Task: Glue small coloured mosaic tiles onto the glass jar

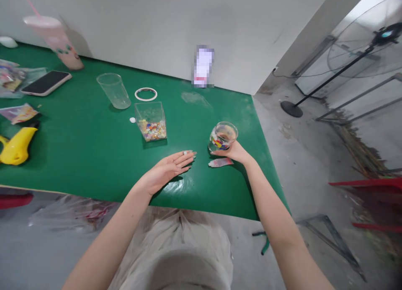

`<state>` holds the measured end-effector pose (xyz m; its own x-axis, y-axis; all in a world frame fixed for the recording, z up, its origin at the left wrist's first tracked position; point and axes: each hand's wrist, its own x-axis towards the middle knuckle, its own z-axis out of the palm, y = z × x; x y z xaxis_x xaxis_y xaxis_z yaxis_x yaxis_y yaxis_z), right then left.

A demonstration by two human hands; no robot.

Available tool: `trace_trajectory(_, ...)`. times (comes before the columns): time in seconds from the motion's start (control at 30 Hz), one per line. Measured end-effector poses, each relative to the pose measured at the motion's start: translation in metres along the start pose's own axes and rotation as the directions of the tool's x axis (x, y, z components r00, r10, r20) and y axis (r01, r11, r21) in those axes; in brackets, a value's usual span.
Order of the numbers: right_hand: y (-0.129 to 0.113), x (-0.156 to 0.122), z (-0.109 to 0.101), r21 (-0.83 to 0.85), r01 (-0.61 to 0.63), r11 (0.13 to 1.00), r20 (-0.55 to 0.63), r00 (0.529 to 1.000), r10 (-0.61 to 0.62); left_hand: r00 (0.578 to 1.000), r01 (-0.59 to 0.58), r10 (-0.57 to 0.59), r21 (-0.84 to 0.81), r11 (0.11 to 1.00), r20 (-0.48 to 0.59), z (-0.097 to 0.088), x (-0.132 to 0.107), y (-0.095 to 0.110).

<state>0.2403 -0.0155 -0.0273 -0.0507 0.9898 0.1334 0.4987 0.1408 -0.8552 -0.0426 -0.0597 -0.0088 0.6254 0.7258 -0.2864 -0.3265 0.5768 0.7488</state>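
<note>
Near the table's right end, my right hand [237, 152] is wrapped round a clear glass cup [222, 137] whose side carries a band of coloured mosaic pieces. Just below the cup lies a small tube [220, 162] with a white cap. My left hand [171, 166] rests over the green tabletop, fingers stretched out and holding nothing. Beyond it stands a clear square container [150, 121] with many small multicoloured pieces in its bottom. A small white cap [132, 120] sits beside that container.
An empty clear plastic cup [114, 91], a white ring [146, 94] and a phone [46, 83] are on the green table [94, 156]. A pink tumbler [55, 40] stands against the wall, with a yellow tool [19, 147] at left. Another phone [203, 67] leans on the wall.
</note>
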Motion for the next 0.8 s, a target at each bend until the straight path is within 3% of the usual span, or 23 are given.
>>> trace_trajectory(0.1,-0.013,-0.007,-0.005,0.054,-0.027,0.998,0.040,0.999,0.025,0.999,-0.016,0.016,0.001,1.000,0.029,-0.001,0.000,-0.001)
trace_trajectory(0.27,-0.036,-0.019,-0.006,0.068,0.063,0.996,-0.056,0.997,-0.059,0.999,-0.034,0.034,0.004,0.999,0.037,0.001,0.002,-0.001)
trace_trajectory(0.37,-0.043,-0.022,-0.004,-0.070,0.224,0.972,-0.117,0.966,-0.231,0.997,-0.022,0.024,-0.028,0.999,0.078,0.001,0.007,-0.002)
trace_trajectory(0.47,-0.045,-0.024,-0.004,-0.226,0.394,0.891,-0.099,0.901,-0.423,0.996,0.010,-0.001,-0.093,0.996,0.091,0.004,0.014,-0.004)
trace_trajectory(0.6,-0.041,-0.027,-0.006,-0.295,0.459,0.838,-0.051,0.868,-0.493,0.998,0.056,-0.050,-0.140,0.989,0.046,0.020,0.023,-0.002)
trace_trajectory(0.8,-0.040,-0.028,-0.008,-0.343,0.464,0.817,-0.002,0.869,-0.494,0.994,0.095,-0.089,-0.122,0.988,0.057,0.045,0.030,0.006)
